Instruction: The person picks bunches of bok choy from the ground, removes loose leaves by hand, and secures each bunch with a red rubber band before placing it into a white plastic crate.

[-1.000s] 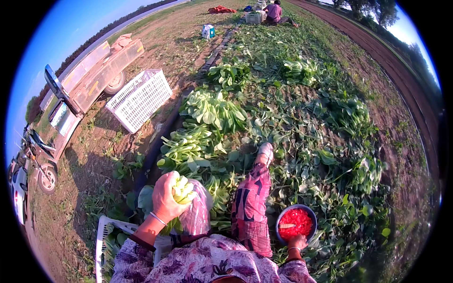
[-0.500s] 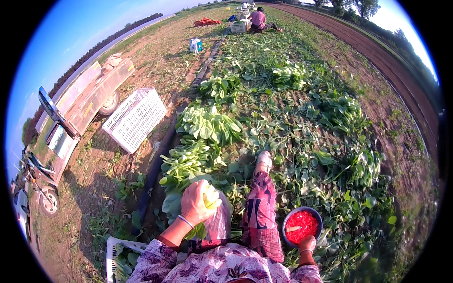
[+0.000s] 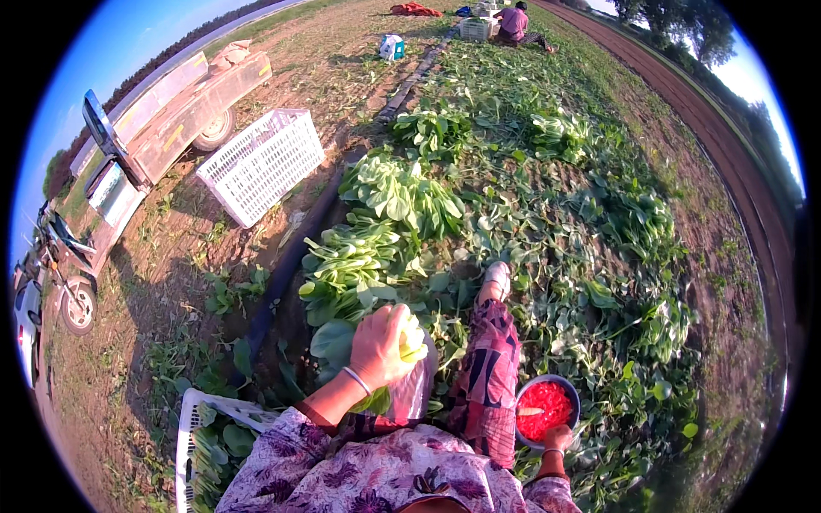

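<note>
My left hand (image 3: 382,346) is closed around a bunch of leafy greens (image 3: 414,340), its pale stem ends up by my fingers and broad leaves hanging below the wrist. Shiny clear plastic (image 3: 416,389) lies over my leg beside the bunch. On the right, my right hand (image 3: 558,439) is at the near rim of a dark round bowl (image 3: 575,396) holding a heap of small red strips (image 3: 544,398). Its fingers are curled over the rim at the strips; whether they grip any is too small to see. A tan handle-like piece (image 3: 529,411) sticks out at the bowl's left side.
Cut bunches of greens (image 3: 359,256) lie in a row ahead on the left. A white crate (image 3: 184,436) with leaves stands at my left, another (image 3: 265,162) farther off. A dark hose (image 3: 286,278) runs alongside. Beyond are a cart (image 3: 192,98), a motorcycle (image 3: 73,291) and a seated person (image 3: 513,24).
The view has turned a little, so the scene sits further right and the far end higher. My left hand still holds the greens; my right fingers reach further over the bowl's rim.
</note>
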The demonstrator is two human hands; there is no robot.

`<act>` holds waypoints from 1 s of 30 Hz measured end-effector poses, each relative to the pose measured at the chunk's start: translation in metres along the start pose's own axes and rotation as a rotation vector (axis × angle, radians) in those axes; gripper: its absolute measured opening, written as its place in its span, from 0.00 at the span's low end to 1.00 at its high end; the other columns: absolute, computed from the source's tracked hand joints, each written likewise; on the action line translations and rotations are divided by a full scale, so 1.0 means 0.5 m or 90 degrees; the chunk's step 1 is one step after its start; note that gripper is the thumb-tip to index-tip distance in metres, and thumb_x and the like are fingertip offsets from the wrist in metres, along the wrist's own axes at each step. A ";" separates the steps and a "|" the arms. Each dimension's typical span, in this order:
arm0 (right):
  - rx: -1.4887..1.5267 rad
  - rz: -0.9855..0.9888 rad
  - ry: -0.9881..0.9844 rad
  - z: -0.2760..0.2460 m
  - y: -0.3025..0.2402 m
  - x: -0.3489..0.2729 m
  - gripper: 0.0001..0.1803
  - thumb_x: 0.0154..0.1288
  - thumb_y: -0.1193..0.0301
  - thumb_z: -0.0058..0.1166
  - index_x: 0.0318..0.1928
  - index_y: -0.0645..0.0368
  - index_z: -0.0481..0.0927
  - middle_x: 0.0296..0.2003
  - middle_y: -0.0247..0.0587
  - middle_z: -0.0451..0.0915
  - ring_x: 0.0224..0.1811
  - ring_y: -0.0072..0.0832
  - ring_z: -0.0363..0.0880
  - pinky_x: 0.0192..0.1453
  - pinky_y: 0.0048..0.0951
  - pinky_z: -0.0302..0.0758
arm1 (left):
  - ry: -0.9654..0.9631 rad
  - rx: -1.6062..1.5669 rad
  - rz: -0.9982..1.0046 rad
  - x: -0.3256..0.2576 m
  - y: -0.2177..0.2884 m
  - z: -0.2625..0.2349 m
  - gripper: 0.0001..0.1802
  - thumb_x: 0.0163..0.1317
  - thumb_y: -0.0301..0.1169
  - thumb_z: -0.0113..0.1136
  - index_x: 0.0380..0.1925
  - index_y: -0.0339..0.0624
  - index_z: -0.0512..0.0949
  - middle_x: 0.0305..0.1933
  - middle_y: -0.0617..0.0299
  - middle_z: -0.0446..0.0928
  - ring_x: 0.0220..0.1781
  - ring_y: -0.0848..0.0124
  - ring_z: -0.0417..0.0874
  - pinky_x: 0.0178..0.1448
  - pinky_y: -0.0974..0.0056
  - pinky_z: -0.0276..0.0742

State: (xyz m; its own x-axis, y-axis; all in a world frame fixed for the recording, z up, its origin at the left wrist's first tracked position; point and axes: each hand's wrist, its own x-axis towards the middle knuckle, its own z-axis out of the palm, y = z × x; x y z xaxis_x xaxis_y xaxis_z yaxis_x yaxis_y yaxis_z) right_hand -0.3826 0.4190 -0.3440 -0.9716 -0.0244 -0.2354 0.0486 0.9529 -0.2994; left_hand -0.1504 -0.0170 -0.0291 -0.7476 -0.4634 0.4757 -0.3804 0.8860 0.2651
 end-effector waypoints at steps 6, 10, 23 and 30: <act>0.318 -0.099 0.125 -0.095 -0.068 0.036 0.06 0.52 0.76 0.57 0.30 0.63 0.86 0.25 0.44 0.84 0.27 0.31 0.82 0.35 0.32 0.79 | -0.008 -0.002 0.021 -0.016 -0.003 0.013 0.42 0.45 0.43 0.73 0.61 0.44 0.67 0.50 0.51 0.72 0.46 0.51 0.77 0.51 0.49 0.74; 0.594 -0.279 0.070 -0.222 -0.366 0.057 0.07 0.58 0.82 0.58 0.37 0.65 0.86 0.25 0.32 0.81 0.27 0.19 0.76 0.36 0.23 0.75 | -0.008 -0.007 0.070 -0.015 0.005 0.003 0.44 0.48 0.42 0.73 0.64 0.42 0.65 0.54 0.45 0.71 0.47 0.50 0.76 0.51 0.48 0.72; 0.602 -0.727 -0.239 -0.307 -0.910 -0.282 0.08 0.60 0.84 0.59 0.40 0.63 0.86 0.33 0.37 0.81 0.33 0.23 0.81 0.38 0.23 0.77 | -0.102 0.028 0.050 -0.034 0.012 -0.008 0.60 0.34 0.41 0.79 0.71 0.40 0.59 0.58 0.45 0.69 0.49 0.50 0.75 0.55 0.50 0.73; 0.618 -0.708 -0.277 -0.315 -0.870 -0.279 0.10 0.59 0.84 0.58 0.41 0.64 0.85 0.34 0.38 0.82 0.35 0.25 0.82 0.41 0.24 0.78 | -0.085 0.045 0.067 -0.021 0.015 -0.001 0.58 0.37 0.48 0.77 0.69 0.40 0.61 0.58 0.47 0.69 0.50 0.51 0.75 0.55 0.50 0.73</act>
State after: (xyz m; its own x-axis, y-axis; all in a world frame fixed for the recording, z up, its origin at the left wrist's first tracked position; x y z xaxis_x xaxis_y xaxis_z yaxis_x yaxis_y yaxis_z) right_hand -0.3047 0.0556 -0.0353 -0.4853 -0.8147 0.3174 -0.3369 -0.1607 -0.9277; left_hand -0.1451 -0.0057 -0.0315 -0.8487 -0.3665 0.3814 -0.3309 0.9304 0.1578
